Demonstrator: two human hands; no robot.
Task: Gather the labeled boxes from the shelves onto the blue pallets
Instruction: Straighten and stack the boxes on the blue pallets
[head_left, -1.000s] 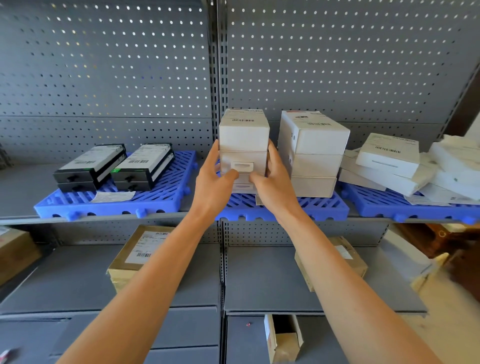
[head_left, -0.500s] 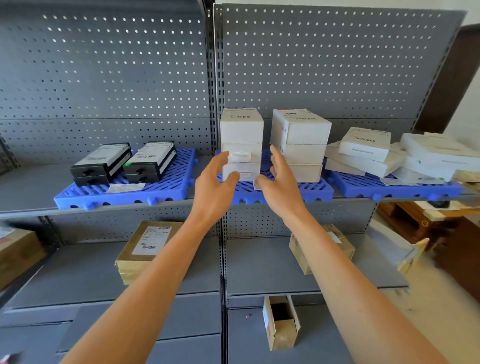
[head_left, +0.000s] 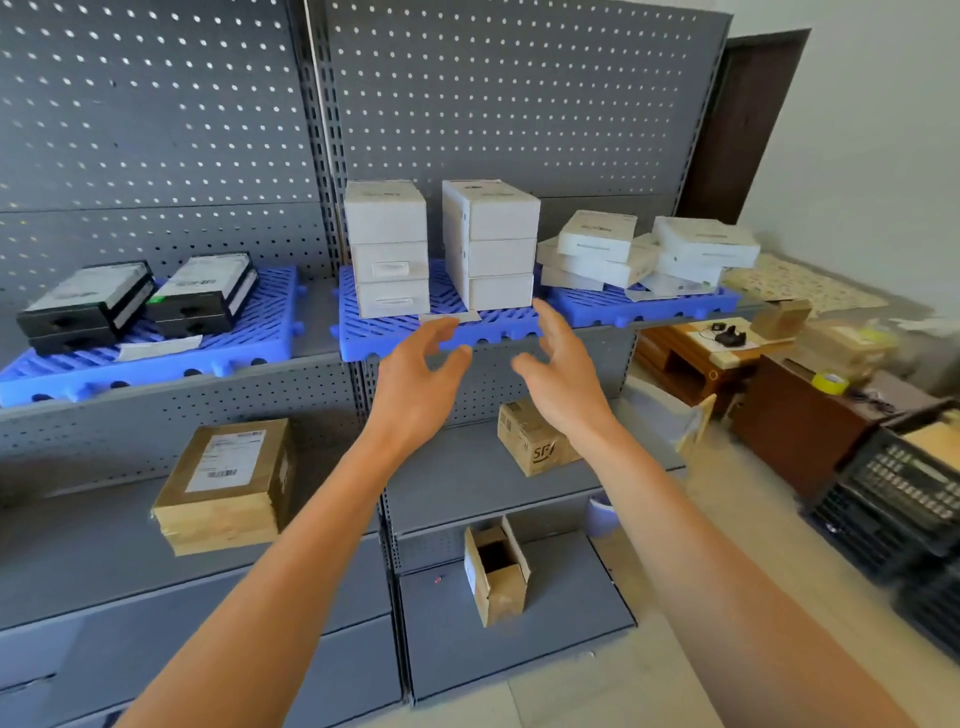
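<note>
Beyond both empty hands (head_left: 488, 374), stacked boxes (head_left: 387, 249).

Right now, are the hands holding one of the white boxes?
No, the left hand and right hand are open in the air, short of the white boxes.

white boxes (head_left: 387, 247) sit on blue slatted pallets (head_left: 441, 332) against the grey perforated back panel (head_left: 156, 130), left of them black boxes (head_left: 85, 306) with seemingly white labels.

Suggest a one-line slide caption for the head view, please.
Both open hands, left hand and right hand, hover before white boxes stacked on the middle blue pallet.
</note>
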